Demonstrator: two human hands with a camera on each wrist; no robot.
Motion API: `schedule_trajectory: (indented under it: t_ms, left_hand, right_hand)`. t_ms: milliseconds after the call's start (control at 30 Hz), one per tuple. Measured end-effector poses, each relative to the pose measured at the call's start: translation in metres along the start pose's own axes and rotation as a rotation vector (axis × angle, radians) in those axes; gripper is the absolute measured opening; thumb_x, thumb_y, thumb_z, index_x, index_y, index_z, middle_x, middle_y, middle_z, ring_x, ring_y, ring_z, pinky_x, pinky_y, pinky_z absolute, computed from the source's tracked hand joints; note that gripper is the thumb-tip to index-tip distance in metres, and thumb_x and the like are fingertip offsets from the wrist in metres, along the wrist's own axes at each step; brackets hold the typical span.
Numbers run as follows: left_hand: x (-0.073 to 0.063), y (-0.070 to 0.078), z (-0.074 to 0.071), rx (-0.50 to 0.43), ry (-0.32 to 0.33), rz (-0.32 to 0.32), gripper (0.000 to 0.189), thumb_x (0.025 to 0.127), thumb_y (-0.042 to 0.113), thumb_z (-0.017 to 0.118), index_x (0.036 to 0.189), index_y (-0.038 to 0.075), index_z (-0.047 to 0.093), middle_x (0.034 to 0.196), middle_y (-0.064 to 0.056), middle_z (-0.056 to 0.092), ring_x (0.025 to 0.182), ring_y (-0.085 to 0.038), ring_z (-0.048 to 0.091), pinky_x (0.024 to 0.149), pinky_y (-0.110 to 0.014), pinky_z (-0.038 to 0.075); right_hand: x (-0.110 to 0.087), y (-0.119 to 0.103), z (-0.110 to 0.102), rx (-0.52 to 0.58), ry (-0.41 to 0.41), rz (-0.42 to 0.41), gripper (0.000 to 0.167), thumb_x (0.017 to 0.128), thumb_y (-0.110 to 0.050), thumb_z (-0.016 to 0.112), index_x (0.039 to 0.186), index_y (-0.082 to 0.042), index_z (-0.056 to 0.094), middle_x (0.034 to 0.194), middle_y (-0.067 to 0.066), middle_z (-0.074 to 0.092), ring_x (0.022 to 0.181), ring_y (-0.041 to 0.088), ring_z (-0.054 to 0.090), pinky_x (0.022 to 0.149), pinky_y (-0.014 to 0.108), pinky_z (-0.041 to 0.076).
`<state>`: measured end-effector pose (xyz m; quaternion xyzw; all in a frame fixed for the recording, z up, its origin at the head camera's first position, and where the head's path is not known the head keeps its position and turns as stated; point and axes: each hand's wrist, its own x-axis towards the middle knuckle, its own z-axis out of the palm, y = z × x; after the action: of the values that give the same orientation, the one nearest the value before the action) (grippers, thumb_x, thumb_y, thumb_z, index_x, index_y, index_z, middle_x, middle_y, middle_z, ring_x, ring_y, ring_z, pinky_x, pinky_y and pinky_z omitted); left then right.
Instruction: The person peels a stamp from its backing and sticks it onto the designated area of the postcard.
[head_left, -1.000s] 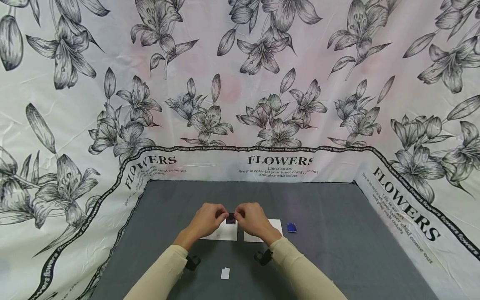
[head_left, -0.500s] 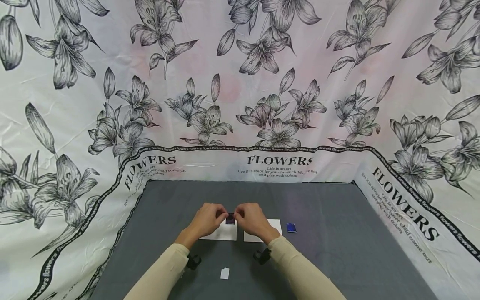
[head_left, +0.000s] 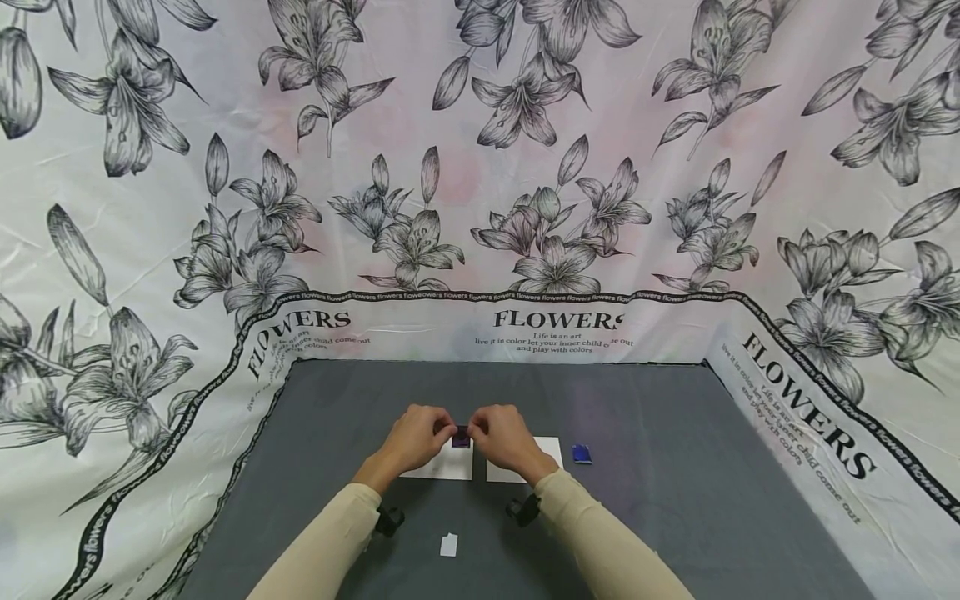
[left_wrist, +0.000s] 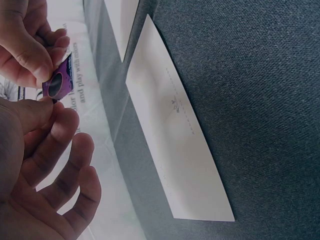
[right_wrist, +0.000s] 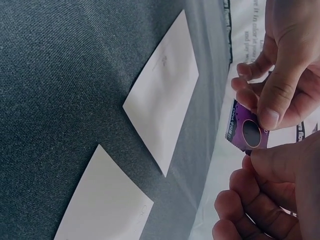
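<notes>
Purple packet [right_wrist: 245, 126] between both hands [head_left: 412, 440] [head_left: 506, 438]

Two white cards [left_wrist: 172, 140] lie side by side, a gap between them, on the grey bench [head_left: 675, 467]. A small blue packet [head_left: 582, 454] sits right of both, and a white slip [head_left: 448, 547] (one corner notched) lies nearer the camera. Behind rises a pale cloth [head_left: 457, 183] printed with black lilies and "FLOWERS".

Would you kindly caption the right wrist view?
Left hand and right hand pinch a purple packet near two white cards.
</notes>
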<state>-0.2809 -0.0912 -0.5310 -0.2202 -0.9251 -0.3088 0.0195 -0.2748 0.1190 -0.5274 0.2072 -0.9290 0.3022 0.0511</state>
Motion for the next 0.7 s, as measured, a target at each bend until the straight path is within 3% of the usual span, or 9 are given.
schedule_trajectory:
  t_ms: [700]
  left_hand:
    - [0.0039, 0.0016, 0.0080, 0.025, -0.012, -0.058, 0.010, 0.105, 0.018, 0.075, 0.102, 0.011, 0.082, 0.089, 0.002, 0.075, 0.077, -0.010, 0.062, 0.072, -0.036, 0.055]
  right_hand:
    - [0.0018, 0.0096, 0.0080, -0.019, 0.017, -0.006, 0.013, 0.100, -0.013, 0.072, 0.093, -0.010, 0.083, 0.078, -0.003, 0.075, 0.066, 0.006, 0.059, 0.062, 0.027, 0.051]
